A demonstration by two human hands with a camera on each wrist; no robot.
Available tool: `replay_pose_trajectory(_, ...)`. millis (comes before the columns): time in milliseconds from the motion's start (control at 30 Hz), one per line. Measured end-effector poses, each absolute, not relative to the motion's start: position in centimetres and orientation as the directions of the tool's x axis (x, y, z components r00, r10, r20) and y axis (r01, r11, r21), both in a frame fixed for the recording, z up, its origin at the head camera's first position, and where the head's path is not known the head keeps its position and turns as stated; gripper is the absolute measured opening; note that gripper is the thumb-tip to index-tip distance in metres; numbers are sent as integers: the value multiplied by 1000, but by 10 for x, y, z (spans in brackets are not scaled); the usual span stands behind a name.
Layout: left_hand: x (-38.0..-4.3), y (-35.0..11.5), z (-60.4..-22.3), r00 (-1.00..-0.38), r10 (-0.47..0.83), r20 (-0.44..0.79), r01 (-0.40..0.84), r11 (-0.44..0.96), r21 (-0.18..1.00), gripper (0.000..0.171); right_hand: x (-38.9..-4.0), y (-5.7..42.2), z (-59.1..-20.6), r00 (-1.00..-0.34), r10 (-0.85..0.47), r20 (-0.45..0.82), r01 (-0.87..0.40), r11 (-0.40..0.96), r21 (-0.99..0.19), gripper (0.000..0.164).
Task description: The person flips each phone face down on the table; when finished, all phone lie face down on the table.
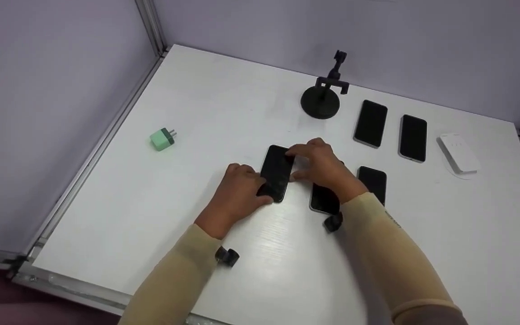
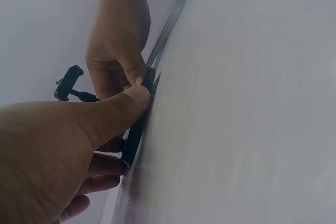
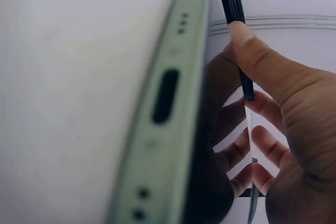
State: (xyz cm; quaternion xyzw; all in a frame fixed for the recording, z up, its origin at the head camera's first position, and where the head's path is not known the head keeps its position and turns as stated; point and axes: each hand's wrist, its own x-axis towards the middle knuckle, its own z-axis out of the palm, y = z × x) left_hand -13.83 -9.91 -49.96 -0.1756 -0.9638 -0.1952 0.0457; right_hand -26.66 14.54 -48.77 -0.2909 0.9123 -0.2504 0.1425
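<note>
A black-screened smartphone (image 1: 277, 171) lies screen up near the middle of the white table, between the two hands. At its near-left end, the left hand (image 1: 237, 194) grips it with thumb and fingers on opposite edges. The right hand (image 1: 321, 164) pinches its far-right side. In the left wrist view, the thumbs of the left hand (image 2: 63, 150) and right hand (image 2: 118, 40) meet along the dark phone (image 2: 137, 135). A second phone (image 1: 323, 198) lies partly hidden under the right forearm; its pale bottom edge with a charging port (image 3: 152, 145) looms large in the right wrist view.
Behind the hands stands a black phone stand (image 1: 321, 103) on a round base. To its right lie two phones (image 1: 371, 123) (image 1: 413, 137) and a white flat box (image 1: 459, 153). Another phone (image 1: 373, 183) sits beside the right sleeve. A green charger plug (image 1: 160, 140) is at left.
</note>
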Motion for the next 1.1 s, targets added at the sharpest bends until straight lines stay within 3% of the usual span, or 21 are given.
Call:
replay_pose_trajectory(200,-137,-102,-497,-935,329,136,356,853,383,47,-265,148,-486,-799,-597,-72,-455,678,-577,60)
replay_pose_trajectory(1100,-128,-92,-490,-955,278,109,298,864,405,56,-263,140,-473,-753,-653,82,-585,607,-537,56)
